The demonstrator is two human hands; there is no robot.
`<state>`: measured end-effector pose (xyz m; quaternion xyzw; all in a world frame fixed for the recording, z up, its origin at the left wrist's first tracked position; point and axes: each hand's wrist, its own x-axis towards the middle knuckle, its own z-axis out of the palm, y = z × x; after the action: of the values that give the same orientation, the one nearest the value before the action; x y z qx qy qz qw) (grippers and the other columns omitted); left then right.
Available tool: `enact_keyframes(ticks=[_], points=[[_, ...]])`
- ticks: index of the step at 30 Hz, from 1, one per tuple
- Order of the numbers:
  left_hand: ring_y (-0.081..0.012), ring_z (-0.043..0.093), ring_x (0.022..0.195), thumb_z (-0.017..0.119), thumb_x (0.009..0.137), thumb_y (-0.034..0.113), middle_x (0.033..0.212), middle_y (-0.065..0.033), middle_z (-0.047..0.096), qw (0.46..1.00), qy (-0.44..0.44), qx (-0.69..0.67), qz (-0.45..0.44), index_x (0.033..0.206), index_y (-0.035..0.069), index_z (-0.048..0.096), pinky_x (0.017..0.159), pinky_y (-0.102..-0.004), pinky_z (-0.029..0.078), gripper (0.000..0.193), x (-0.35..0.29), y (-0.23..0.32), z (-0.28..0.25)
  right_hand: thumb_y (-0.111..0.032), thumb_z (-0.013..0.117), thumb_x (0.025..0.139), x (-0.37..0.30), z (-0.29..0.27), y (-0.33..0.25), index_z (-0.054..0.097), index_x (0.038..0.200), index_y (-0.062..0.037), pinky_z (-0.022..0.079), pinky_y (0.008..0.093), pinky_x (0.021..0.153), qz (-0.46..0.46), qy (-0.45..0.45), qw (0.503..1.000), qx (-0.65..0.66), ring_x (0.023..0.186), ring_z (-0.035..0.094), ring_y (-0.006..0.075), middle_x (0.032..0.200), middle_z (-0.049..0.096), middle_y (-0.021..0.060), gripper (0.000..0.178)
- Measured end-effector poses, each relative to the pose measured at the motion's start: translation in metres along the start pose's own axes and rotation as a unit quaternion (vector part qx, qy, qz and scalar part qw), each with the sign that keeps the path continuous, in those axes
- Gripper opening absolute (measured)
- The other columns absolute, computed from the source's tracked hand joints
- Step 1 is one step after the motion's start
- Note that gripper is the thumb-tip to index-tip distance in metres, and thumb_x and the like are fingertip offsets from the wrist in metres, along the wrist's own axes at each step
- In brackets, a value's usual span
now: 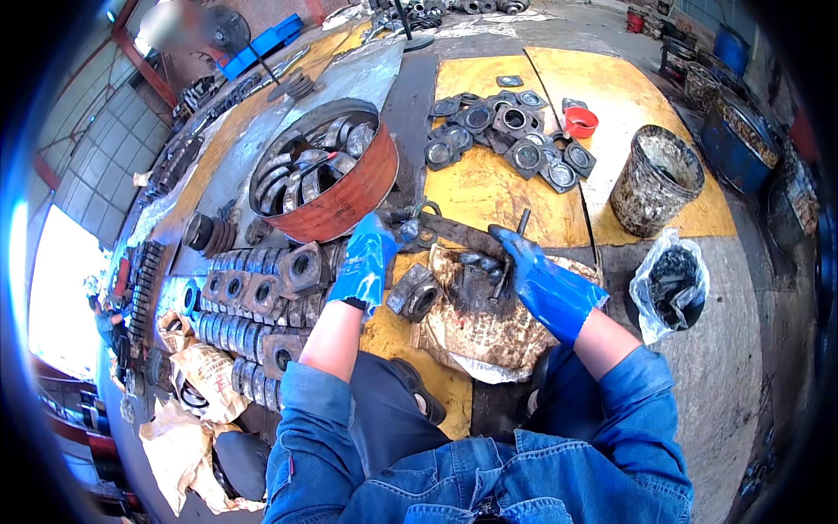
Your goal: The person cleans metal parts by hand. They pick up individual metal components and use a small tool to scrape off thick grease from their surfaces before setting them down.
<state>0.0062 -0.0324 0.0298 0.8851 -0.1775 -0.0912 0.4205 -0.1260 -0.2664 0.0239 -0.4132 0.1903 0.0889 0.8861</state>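
I wear blue rubber gloves on both hands. My left hand [365, 259] is beside the front wall of a rust-red round tub [336, 208] holding ring-shaped metal parts. Its fingertips are near small dark metal pieces, and whether they grip anything is unclear. My right hand [548, 286] is closed around a dark metal rod [523, 222], which sticks out above and below the fingers. Below them a dirty brown sack [480, 336] lies between my feet. A dark flat bar [467, 234] crosses behind it. A square block with a round bore [414, 293] sits at the sack's left edge.
Rows of bored metal blocks [260, 293] stand left. Square flanged parts [526, 155] lie in a heap ahead, near a red bowl [580, 122]. At right are a grimy bucket [656, 182] and a plastic-lined bucket [670, 284]. Torn paper sacks [209, 380] lie lower left.
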Motion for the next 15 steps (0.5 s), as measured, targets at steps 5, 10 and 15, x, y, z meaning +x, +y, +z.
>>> enact_keyframes(ticks=[5, 10, 15], points=[[-0.0152, 0.062, 0.089, 0.071, 0.079, 0.013, 0.103, -0.0143, 0.069, 0.989, 0.079, 0.093, 0.081, 0.112, -0.001, 0.064, 0.08, -0.0328, 0.049, 0.036, -0.018, -0.005, 0.023, -0.039, 0.043, 0.096, -0.004, -0.025, 0.017, 0.051, 0.123, -0.0054, 0.041, 0.0315, 0.045, 0.11, 0.024, 0.992, 0.06, 0.051, 0.05, 0.0188, 0.1, 0.066, 0.0215, 0.044], [-0.0313, 0.065, 0.089, 0.071, 0.079, 0.021, 0.097, -0.0176, 0.069, 0.99, 0.085, 0.107, 0.032, 0.108, 0.003, 0.066, 0.079, -0.037, 0.05, 0.035, -0.014, -0.033, 0.026, -0.04, 0.046, 0.095, -0.016, -0.02, 0.017, 0.055, 0.118, -0.006, 0.044, 0.0356, 0.044, 0.101, 0.018, 0.994, 0.044, 0.05, 0.053, 0.0225, 0.101, 0.066, 0.0228, 0.042], [-0.0177, 0.064, 0.07, 0.073, 0.08, 0.016, 0.087, -0.0107, 0.068, 0.983, 0.032, -0.146, -0.103, 0.101, -0.003, 0.066, 0.059, -0.0302, 0.05, 0.029, -0.011, -0.027, 0.038, -0.037, 0.057, 0.091, 0.009, -0.061, 0.028, 0.062, 0.112, -0.0077, 0.043, 0.023, 0.044, -0.014, -0.129, 0.986, -0.101, 0.06, 0.059, 0.0172, 0.097, 0.069, 0.0125, 0.036]])
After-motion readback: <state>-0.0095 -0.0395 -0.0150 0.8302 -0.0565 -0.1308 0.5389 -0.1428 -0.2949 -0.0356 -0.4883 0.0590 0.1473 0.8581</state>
